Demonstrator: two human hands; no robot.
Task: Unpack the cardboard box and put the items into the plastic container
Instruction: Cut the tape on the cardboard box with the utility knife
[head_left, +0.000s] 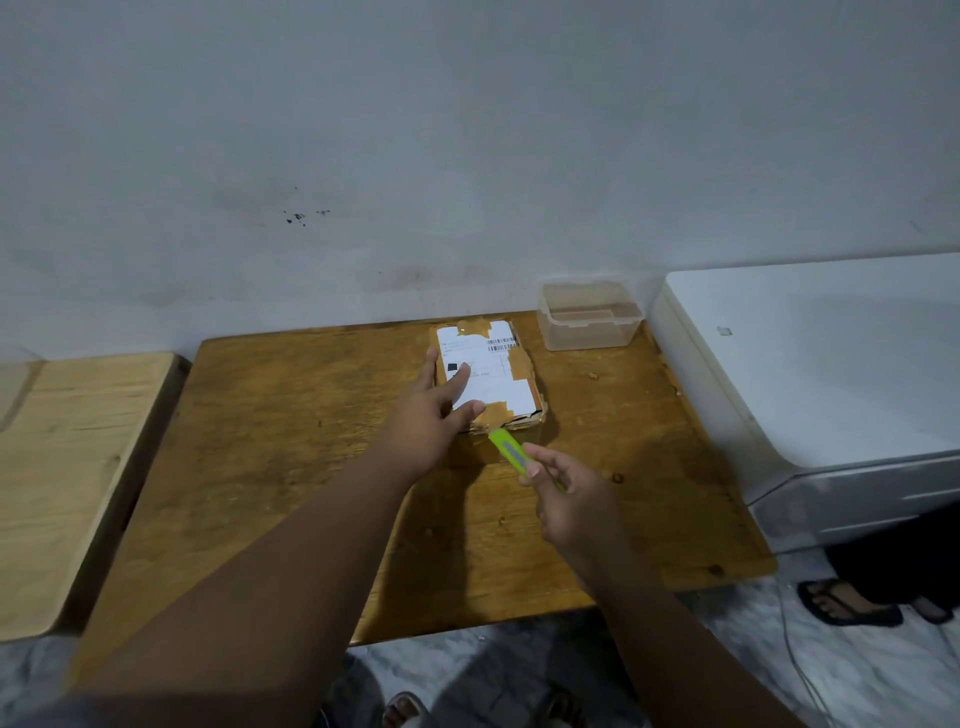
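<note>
A small, flat brown cardboard box (498, 384), sealed with brown tape and bearing a white shipping label with barcodes, lay on the far middle part of a worn, dark-stained wooden table (291, 441); its near right corner looked crushed and torn. The left hand (426, 431) rested on top of the box with its fingers straight and spread, the fingertips on the label and the thumb lying along the taped near edge; it pressed down rather than gripped. The right hand (571, 499) was just in front of the box, its thumb and fingers pinching the rear part of a bright green plastic utility knife (506, 452); the front end of the knife met the near edge of the box, just beside the left thumb; whether a blade was out could not be told.

A clear, rectangular plastic container (587, 338) with no lid stood at the far right corner of the table, close to the pale grey wall (415, 130) and just to the right of the box, apart from it; nothing could be seen inside it.

A white, boxy appliance (831, 364) stood against the table's right side; a lighter wooden board (78, 457) lay to the left; a foot in a dark sandal (847, 605) stood on the marbled floor (857, 675) at lower right.
</note>
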